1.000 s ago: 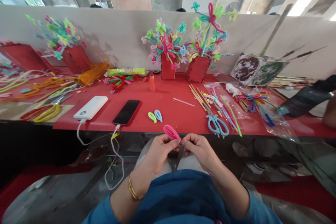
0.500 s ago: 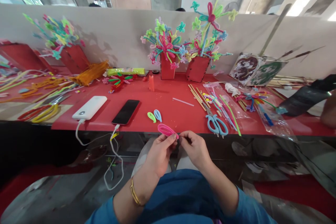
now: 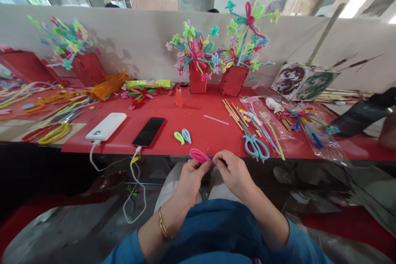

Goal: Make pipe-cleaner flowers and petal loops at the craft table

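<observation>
A bent loop of pink pipe cleaner is pinched in my left hand, just off the table's front edge. My right hand is closed at the loop's lower right end, thumb and forefinger pressed together there. The fingertips of both hands nearly meet, and they hide the end of the pipe cleaner. Beyond them on the red table lie a small green loop and a light blue loop, side by side.
Blue-handled scissors overhang the front edge on the right, near cut sticks and plastic bags. A black phone and a white power bank, both cabled, lie left. Red vases of pipe-cleaner flowers stand behind.
Both hands have shifted slightly to the right with the pink loop, which sits a little lower. My right hand has turned a bit at the loop's end.
</observation>
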A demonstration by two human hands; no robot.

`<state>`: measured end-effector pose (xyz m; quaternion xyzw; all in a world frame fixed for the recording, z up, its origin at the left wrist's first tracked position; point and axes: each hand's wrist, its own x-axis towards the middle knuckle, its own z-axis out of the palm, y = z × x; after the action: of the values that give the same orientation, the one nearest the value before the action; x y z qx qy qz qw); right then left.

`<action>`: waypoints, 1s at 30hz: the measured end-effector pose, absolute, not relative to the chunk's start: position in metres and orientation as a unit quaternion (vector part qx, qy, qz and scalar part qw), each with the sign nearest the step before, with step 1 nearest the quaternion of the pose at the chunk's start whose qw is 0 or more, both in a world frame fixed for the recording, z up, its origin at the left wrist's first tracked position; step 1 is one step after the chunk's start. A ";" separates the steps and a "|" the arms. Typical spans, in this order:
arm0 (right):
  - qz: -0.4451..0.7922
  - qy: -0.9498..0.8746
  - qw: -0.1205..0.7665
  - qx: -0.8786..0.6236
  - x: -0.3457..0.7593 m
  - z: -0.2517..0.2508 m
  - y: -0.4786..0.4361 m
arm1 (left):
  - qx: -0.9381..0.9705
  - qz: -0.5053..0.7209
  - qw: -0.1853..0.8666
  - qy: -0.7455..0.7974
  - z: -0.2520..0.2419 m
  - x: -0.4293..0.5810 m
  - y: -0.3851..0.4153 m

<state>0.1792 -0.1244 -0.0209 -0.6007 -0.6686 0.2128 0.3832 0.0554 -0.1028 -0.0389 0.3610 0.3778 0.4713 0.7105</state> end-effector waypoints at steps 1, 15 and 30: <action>0.244 -0.658 0.388 -0.598 0.180 -0.021 -0.123 | 0.354 0.462 0.723 0.373 -0.038 0.054 -0.103; 0.222 -0.618 0.452 -0.604 0.164 -0.031 -0.127 | 0.248 0.534 0.734 0.338 -0.032 0.067 -0.103; 0.205 -0.706 0.425 -0.528 0.181 -0.039 -0.124 | 0.253 0.540 0.717 0.361 -0.031 0.066 -0.101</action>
<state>0.1809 -0.1241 -0.0392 -0.5278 -0.7058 0.2054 0.4255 0.0659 -0.1013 -0.0305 0.2527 0.3610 0.5402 0.7170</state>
